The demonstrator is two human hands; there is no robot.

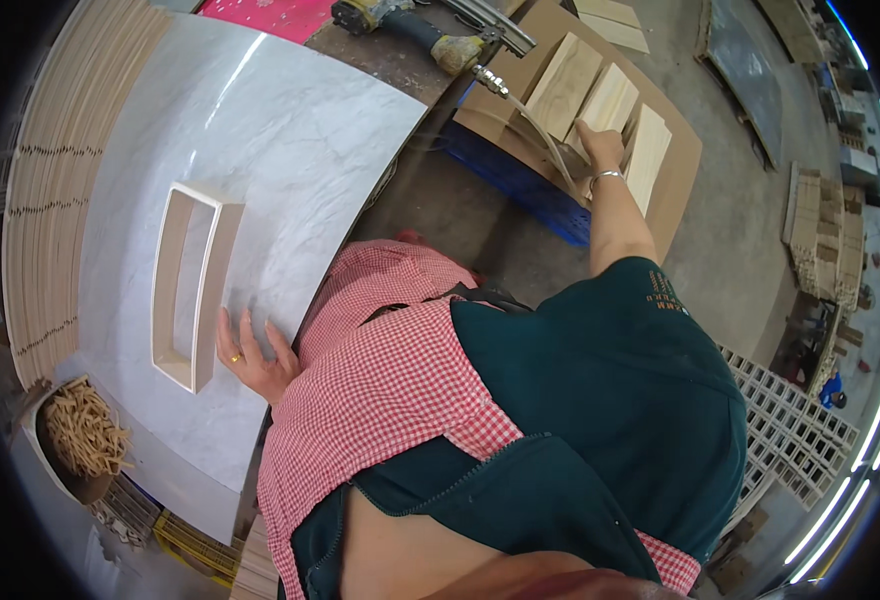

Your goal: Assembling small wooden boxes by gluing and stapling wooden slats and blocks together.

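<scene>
A pale rectangular wooden frame (222,240) stands on its edge on the marble-patterned worktop (300,130) at the left. Beside its near end is my left hand (255,358), with fingers spread, a ring on one of them and nothing in its grasp. My right arm stretches out to the far right. There my right hand (603,148) is closed at the end of a pale wooden board (608,100), the middle one of several; part of its grip is hidden. Another board (564,85) lies to its left and one more (648,158) to its right.
A nail gun (410,35) with an air hose (545,135) lies beyond the worktop. Cardboard (680,200) over a blue crate (510,190) bears the boards. Stacked wooden strips (50,200) line the left edge, near a container of wood offcuts (85,430).
</scene>
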